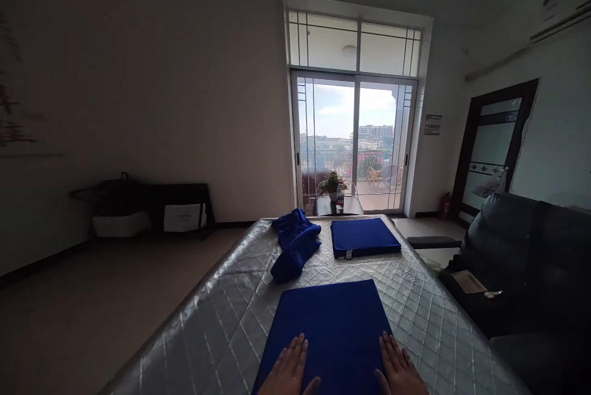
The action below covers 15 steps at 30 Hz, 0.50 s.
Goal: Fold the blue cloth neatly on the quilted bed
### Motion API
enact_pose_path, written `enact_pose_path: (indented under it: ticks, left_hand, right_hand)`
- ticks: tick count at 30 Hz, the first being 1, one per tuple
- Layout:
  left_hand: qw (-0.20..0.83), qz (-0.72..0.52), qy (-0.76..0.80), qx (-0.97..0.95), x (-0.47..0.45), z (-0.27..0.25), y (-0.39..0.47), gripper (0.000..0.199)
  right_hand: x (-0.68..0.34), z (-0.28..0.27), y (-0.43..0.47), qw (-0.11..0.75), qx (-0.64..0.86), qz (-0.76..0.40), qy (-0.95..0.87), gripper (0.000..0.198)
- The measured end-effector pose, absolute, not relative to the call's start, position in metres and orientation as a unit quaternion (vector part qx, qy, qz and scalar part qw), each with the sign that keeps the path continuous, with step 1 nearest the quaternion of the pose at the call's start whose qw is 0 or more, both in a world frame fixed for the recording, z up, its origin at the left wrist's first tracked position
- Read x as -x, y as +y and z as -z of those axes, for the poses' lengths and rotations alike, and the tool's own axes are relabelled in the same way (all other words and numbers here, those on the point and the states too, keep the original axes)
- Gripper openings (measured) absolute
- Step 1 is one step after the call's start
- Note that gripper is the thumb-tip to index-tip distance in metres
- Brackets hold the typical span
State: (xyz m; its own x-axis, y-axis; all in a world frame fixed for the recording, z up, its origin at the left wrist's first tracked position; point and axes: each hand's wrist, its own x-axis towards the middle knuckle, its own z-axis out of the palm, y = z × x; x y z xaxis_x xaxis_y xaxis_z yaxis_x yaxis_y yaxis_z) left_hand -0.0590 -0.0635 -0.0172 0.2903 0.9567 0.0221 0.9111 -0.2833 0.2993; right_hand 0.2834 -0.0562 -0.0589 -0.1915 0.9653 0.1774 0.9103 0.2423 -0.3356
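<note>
Fingers (299, 349) stretch forward, thumbs spread, gripping nothing: in the head view, our left hand (284, 376) lies flat on the near blue pad (339, 321), toward its left side, while our right hand (401, 370) rests along its right edge. We judge this spacing steadies the pad evenly; how hard we press, we cannot tell. Beneath the pad spreads a silver quilted cover (221, 327). Beyond the pad sit a crumpled blue cloth (298, 244), leftward, and a second blue pad (364, 237), rightward, probably leaving us working room.
</note>
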Motion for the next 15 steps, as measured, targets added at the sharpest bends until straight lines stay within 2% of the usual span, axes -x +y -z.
enact_pose_path:
  ticks: [4,8,15]
  left_hand:
    - [0.147,-0.092,0.456,-0.873,-0.02,-0.009,-0.049,0.077]
    - [0.129,-0.129,0.408,-0.895,-0.059,-0.004,-0.037,0.07]
    - [0.072,-0.16,0.433,-0.884,0.007,0.034,-0.034,0.069]
  right_hand:
    - [-0.292,0.067,-0.051,0.18,0.594,-0.063,-0.782,0.058]
    - [-0.298,0.08,-0.043,0.19,0.58,-0.016,-0.792,0.056]
    - [-0.285,0.099,-0.042,0.251,0.587,0.087,-0.765,0.056]
